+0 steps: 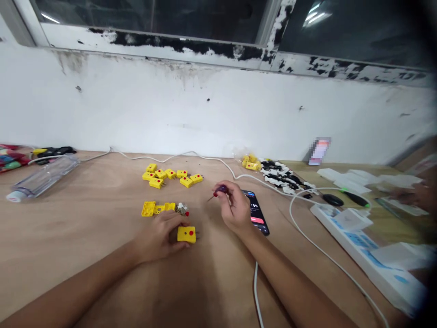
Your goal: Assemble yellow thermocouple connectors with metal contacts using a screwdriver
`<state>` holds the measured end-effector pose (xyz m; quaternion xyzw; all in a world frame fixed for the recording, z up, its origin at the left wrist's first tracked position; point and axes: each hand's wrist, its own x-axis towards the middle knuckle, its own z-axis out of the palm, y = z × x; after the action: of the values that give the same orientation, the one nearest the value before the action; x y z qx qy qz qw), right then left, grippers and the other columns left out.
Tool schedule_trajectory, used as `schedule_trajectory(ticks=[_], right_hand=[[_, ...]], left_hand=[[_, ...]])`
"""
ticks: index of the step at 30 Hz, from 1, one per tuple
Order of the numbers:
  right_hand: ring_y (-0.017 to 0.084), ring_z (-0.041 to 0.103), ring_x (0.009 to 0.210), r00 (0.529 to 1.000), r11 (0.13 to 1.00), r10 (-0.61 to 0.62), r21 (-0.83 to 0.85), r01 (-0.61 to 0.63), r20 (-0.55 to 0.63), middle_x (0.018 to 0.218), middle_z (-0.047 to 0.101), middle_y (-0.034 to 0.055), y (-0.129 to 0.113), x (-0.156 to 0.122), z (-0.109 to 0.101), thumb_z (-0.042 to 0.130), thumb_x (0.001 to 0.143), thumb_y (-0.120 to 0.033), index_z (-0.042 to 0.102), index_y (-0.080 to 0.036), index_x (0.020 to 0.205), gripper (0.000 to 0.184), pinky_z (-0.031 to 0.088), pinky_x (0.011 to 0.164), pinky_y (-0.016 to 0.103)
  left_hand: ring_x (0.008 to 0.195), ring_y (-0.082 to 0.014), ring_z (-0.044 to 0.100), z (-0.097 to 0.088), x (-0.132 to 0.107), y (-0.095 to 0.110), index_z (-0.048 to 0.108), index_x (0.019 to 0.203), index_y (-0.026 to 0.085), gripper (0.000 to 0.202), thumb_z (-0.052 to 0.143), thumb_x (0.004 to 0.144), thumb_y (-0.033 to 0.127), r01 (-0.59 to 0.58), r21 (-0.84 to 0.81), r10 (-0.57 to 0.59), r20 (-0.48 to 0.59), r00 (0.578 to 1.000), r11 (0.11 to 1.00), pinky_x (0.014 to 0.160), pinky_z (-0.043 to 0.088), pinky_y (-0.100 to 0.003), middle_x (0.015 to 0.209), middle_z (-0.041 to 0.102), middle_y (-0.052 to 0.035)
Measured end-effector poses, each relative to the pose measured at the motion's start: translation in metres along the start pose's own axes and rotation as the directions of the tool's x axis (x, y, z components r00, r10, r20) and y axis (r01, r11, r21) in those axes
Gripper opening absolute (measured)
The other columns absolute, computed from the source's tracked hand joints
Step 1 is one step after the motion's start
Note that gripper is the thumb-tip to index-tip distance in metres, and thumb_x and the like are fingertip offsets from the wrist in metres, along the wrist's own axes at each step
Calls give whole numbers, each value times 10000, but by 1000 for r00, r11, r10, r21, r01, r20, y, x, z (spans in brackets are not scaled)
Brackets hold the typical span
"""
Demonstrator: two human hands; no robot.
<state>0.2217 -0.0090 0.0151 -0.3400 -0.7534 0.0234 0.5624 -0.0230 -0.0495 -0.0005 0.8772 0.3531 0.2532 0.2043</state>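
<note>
My left hand [159,237] grips a yellow two-pin plug [186,234] with a red button, its metal pins pointing right. In my right hand [235,207] is a small screwdriver [221,189], its thin shaft angled down and left, apart from the plug. Just beyond my left hand lie open yellow plug housing parts [148,209] and a little heap of small metal, white and red parts [182,209]. Farther back sits a group of yellow plugs [170,174] with red buttons. A phone [256,213] with a lit screen lies partly behind my right hand.
A clear plastic bottle [46,177] lies at the left. Toward the right are a bag of yellow parts [251,161], black and white pieces [283,176], a white power strip [362,255] and a white cable [300,223]. Another person's blurred hand [414,193] shows at the right edge.
</note>
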Motion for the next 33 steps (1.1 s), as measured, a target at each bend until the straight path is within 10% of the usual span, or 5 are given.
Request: schedule_trajectory(ticks=[8,13,19,25,33], right_hand=[[167,676,855,997,999,-24,-25,25,71,993,700,63,4,-8,9,498,947,-180,534,-236,1205,267,555,795,309],[166,672,842,996,998,-55,-26,57,72,965,698,63,1,-8,9,505,946,-180,540,-230,1196,258,557,787,306],[159,663,855,993,997,-74,-21,77,89,969,692,64,-1,-8,12,514,935,-142,541,-227,1183,264,551,785,290],[158,644,768,991,997,-73,-27,76,110,866,674,48,-2,-8,14,538,925,-184,566,-222,1069,151,546,739,293],[152,668,766,999,994,50,101,-49,-7,864,673,34,-7,-14,15,578,914,-239,526,-231,1043,140,557,712,279]], left_hand=[[1116,-239,587,-38,16,-7,608,1153,225,276,536,915,346,-43,68,46,-53,998,997,985,467,-381,1173,651,-87],[1211,-288,529,-89,56,-88,624,1151,199,376,527,811,329,137,350,-90,-146,985,927,1081,396,-442,1274,585,-116],[1378,-373,370,-103,69,-159,474,1394,167,815,618,705,577,318,466,-377,38,925,826,1129,320,-467,1473,435,-170],[1341,-376,390,-78,73,-149,475,1364,130,879,513,745,753,410,462,-393,-137,909,786,1100,341,-469,1433,456,-191],[1236,-423,451,-60,93,-117,520,1234,109,888,471,710,824,635,450,-546,-327,771,628,963,422,-531,1314,504,-238]])
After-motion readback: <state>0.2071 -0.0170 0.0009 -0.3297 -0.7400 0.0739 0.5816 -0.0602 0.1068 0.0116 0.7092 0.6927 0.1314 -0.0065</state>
